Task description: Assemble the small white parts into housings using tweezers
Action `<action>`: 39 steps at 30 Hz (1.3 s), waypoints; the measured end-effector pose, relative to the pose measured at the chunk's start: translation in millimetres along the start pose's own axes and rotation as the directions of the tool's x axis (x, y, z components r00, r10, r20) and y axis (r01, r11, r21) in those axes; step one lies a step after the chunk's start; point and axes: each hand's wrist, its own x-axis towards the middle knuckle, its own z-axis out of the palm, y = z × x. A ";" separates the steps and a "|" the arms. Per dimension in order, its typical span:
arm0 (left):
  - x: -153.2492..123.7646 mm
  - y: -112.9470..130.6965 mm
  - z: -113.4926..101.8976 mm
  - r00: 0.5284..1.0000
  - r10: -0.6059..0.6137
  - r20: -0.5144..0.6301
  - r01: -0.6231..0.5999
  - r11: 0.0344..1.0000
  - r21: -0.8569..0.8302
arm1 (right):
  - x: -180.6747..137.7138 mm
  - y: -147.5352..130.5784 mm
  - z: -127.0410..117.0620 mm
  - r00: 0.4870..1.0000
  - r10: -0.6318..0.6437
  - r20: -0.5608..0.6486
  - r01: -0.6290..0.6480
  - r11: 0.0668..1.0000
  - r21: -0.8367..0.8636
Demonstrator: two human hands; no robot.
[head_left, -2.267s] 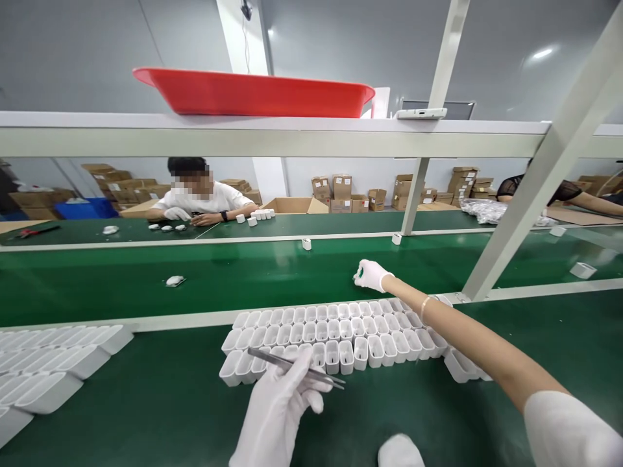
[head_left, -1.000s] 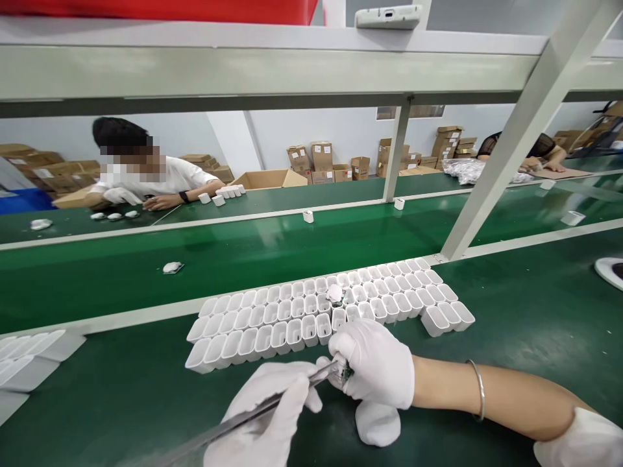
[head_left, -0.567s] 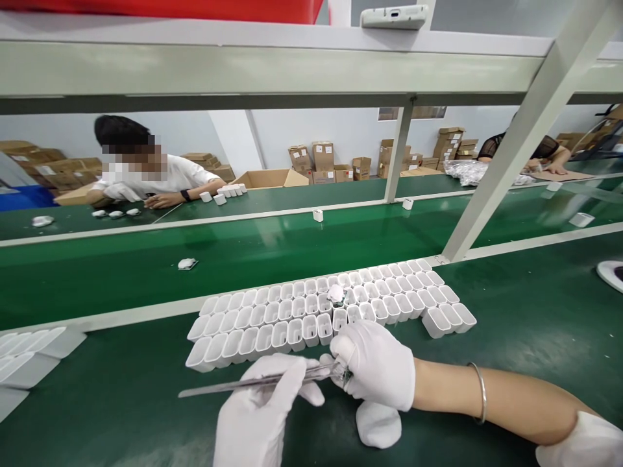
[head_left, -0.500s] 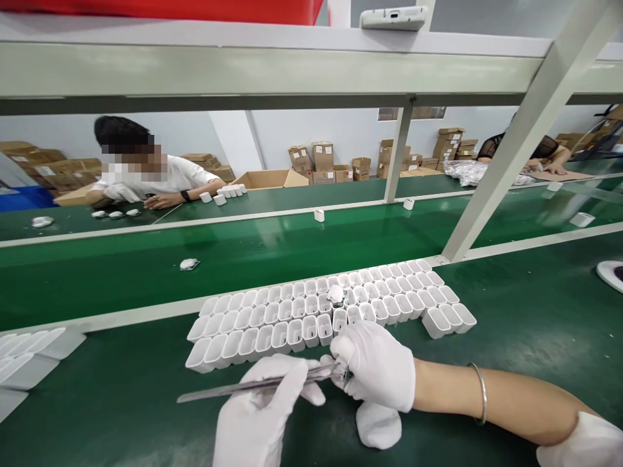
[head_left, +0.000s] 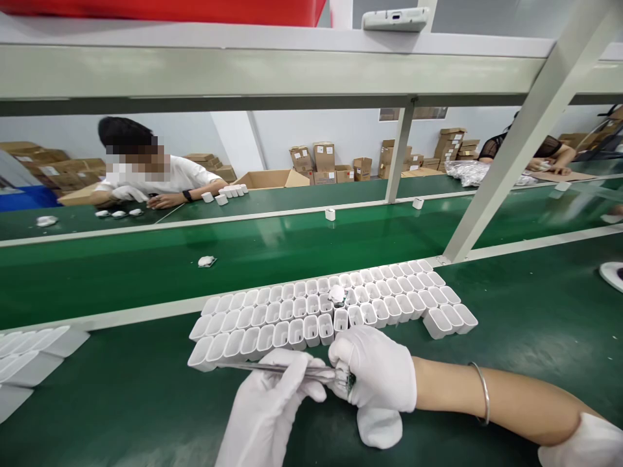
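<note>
My gloved left hand (head_left: 280, 395) pinches a pair of metal tweezers (head_left: 265, 368), whose tips point right toward my other hand. My gloved right hand (head_left: 374, 366) is closed around a small part with a green circuit board (head_left: 349, 381), mostly hidden by the fingers. The tweezer tips meet this part. Under the right hand, on the dark green bench, lies a rounded white piece (head_left: 379, 427). Just beyond both hands stand rows of white open-topped cups (head_left: 265, 338). A white part with a green board (head_left: 337, 295) rests on top of the cups.
A green conveyor (head_left: 272, 240) runs behind the cups, carrying small white pieces (head_left: 207, 261). More white cups (head_left: 43, 347) stand at the left. A slanted metal post (head_left: 506, 139) rises at the right, and a shelf beam (head_left: 219, 68) crosses above. Two co-workers sit opposite.
My left hand has shifted slightly right and turned the tweezers nearer to level. My right hand barely moves. Pieces on the conveyor have travelled to the right.
</note>
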 end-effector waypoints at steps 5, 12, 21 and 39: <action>6.9 -1.4 -13.3 0.984 -0.092 0.154 0.100 0.994 -0.045 | -1.7 2.4 3.4 0.990 -0.050 -0.132 0.075 0.979 0.192; 6.4 6.7 -9.9 0.994 -0.109 -0.003 0.109 0.991 -0.078 | -1.3 1.4 -1.0 0.994 -0.024 -0.109 0.053 0.962 0.269; 15.7 0.8 -15.7 0.984 -0.179 0.003 0.179 0.983 -0.037 | -3.6 1.3 -1.1 0.979 -0.051 -0.196 0.104 0.956 0.274; 1.0 3.2 -17.5 0.964 0.155 -0.215 -0.104 0.967 0.231 | 2.4 -9.9 -18.8 0.960 0.174 0.221 -0.171 0.985 -0.034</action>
